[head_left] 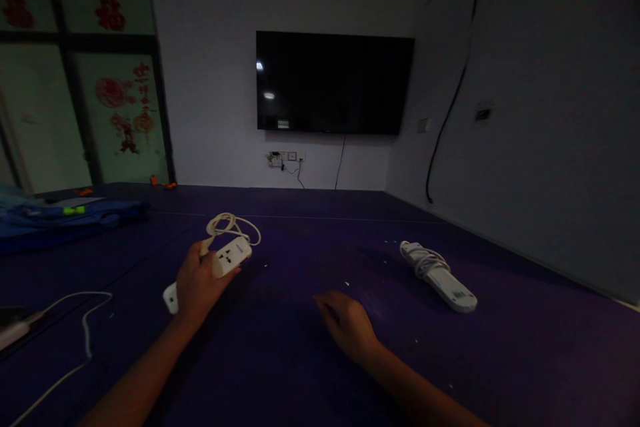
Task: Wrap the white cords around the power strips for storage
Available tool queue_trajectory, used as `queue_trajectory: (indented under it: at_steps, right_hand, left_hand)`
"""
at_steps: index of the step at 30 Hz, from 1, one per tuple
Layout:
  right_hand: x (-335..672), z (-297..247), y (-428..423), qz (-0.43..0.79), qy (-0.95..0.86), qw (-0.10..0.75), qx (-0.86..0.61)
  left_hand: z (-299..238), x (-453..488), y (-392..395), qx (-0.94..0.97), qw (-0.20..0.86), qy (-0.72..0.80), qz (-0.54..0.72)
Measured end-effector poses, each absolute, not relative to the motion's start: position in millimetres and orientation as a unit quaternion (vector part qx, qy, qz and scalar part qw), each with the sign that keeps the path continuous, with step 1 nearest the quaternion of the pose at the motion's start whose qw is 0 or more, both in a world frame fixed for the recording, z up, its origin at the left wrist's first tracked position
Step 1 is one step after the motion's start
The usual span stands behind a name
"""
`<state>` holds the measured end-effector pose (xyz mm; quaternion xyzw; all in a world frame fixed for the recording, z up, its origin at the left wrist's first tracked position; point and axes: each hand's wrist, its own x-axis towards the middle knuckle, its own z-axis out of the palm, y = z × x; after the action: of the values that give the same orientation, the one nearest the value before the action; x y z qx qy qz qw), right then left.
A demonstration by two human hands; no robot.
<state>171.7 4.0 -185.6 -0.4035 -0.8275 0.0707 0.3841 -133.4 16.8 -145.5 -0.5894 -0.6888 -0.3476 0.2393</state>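
A white power strip [234, 256] is gripped by my left hand [199, 283], whose fingers wrap over its middle and hide part of its sockets. Its pale cord [227, 221] lies looped beyond its far end, and the plug seems to be under or beside my fingers. My right hand [347, 327] rests low over the dark purple surface, its fingers curled and drawn together with nothing visible in them. To the right lies a second white power strip [445, 283], with its own cord [425, 261] wound around one end.
Blue cloth [95, 213] lies at the far left. A white cable [86, 330] runs over the purple surface [280, 360] at near left. Small white scraps [347, 283] are scattered about. A television [333, 83] hangs on the far wall; a black cord [453, 103] dangles at the right.
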Motion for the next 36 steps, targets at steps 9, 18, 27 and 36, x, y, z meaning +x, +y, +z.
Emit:
queue_trajectory:
  at_steps: [9,18,27,36]
  right_hand:
    - [219.7,-179.4,37.5,-0.101,-0.658,0.544,-0.511]
    - [222.7,-193.5,48.1,-0.014,-0.675,0.540,-0.502]
    - [228.2,-198.0,60.2,0.027,-0.711,0.539,-0.452]
    - [228.0,-198.1,59.5,0.044,-0.638,0.582,-0.503]
  left_hand:
    - [-173.6,-48.8,-9.9,-0.764,0.213,-0.451,-0.408]
    - [-178.4,-28.1,-33.3,-0.858,0.194,-0.306,-0.365]
    - [-174.6,-30.1,-34.9,-0.877,0.147,-0.296,-0.348]
    - [-175.8,-30.0,-32.4,-0.871,0.127,-0.322,-0.348]
